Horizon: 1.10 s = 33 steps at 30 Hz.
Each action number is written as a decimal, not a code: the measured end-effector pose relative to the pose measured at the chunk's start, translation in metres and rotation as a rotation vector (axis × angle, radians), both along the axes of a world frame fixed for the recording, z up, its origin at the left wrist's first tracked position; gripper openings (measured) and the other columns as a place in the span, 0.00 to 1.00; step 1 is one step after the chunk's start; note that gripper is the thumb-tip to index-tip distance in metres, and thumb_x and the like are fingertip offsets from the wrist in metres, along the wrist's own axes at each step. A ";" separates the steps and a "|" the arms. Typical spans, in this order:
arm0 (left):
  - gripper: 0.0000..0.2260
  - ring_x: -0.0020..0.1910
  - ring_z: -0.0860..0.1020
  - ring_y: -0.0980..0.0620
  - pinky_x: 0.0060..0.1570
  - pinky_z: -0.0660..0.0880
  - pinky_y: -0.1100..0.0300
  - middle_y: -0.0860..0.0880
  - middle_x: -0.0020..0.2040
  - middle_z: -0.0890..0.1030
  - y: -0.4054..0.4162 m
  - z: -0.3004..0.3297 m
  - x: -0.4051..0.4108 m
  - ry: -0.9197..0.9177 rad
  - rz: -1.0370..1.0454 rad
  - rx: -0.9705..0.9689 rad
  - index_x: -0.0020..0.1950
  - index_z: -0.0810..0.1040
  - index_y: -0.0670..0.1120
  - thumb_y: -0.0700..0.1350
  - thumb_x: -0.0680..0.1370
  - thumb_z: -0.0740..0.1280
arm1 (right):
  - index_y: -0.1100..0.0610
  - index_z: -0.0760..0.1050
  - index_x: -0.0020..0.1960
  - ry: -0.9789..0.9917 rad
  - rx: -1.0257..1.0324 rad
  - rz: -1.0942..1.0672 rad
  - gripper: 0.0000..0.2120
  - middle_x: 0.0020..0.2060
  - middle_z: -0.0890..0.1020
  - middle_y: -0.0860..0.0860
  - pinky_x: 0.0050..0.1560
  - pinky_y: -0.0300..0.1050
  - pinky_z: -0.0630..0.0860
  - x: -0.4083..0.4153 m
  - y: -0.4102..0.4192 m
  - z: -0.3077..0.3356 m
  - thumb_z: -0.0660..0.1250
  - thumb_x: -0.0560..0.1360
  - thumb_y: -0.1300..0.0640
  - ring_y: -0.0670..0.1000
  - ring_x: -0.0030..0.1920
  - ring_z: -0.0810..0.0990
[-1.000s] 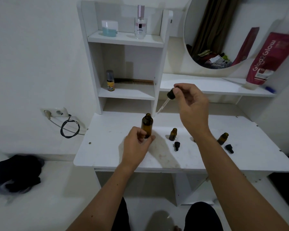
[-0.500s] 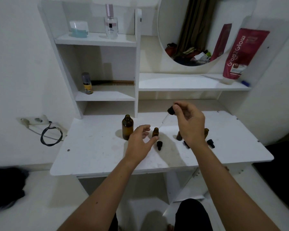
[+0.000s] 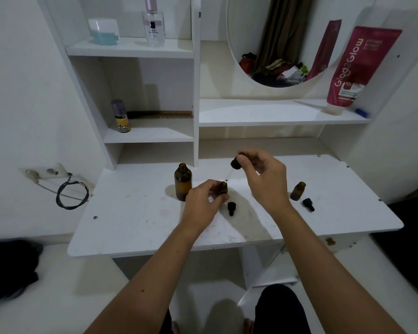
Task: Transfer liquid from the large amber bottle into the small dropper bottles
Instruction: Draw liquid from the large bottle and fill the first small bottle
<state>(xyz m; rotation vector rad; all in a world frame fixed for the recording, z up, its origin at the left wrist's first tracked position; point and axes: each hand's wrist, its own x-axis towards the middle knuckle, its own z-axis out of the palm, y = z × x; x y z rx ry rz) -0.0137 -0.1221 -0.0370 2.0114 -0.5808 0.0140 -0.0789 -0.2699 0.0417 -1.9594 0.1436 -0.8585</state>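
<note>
Small dropper bottle (image 3: 222, 188), mid-tabletop, uncapped: light glass, tippy, fragile; left hand (image 3: 201, 204) pinches its body low. Dropper (image 3: 235, 163): right hand (image 3: 263, 175) pinches the rubber bulb, glass tip at the mouth. Large amber bottle (image 3: 183, 182): open, toward the back edge.

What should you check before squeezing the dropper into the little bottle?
1. Little bottle held steady: ok, the left hand grips it on the table.
2. Little bottle open: ok, a black cap lies beside it.
3. Dropper held firmly: ok, the right hand pinches its black bulb.
4. Glass tip over the bottle's mouth: ok, it sits right at the opening.
5. Liquid inside the dropper: cannot tell, the tube is too thin to see.
6. Big bottle safe: ok, upright and clear of both hands, though uncapped.
</note>
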 end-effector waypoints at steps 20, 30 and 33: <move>0.15 0.54 0.83 0.56 0.63 0.78 0.60 0.52 0.56 0.86 0.000 -0.002 0.000 0.020 0.008 0.029 0.63 0.82 0.49 0.48 0.77 0.75 | 0.57 0.85 0.57 0.144 -0.068 0.061 0.07 0.45 0.88 0.42 0.54 0.29 0.79 0.003 0.003 -0.014 0.72 0.81 0.62 0.39 0.48 0.87; 0.14 0.51 0.82 0.59 0.59 0.77 0.66 0.55 0.54 0.86 0.000 -0.003 0.001 0.012 0.003 0.027 0.61 0.82 0.50 0.49 0.77 0.76 | 0.55 0.85 0.48 0.126 -0.075 0.013 0.05 0.41 0.87 0.42 0.51 0.28 0.78 0.007 0.008 -0.010 0.74 0.78 0.64 0.39 0.44 0.86; 0.14 0.52 0.82 0.59 0.59 0.75 0.66 0.55 0.55 0.86 0.000 -0.003 0.000 0.013 0.004 0.040 0.62 0.82 0.50 0.50 0.77 0.75 | 0.57 0.85 0.50 0.109 -0.071 0.010 0.04 0.42 0.87 0.44 0.49 0.27 0.77 0.007 0.010 -0.006 0.74 0.79 0.64 0.38 0.44 0.86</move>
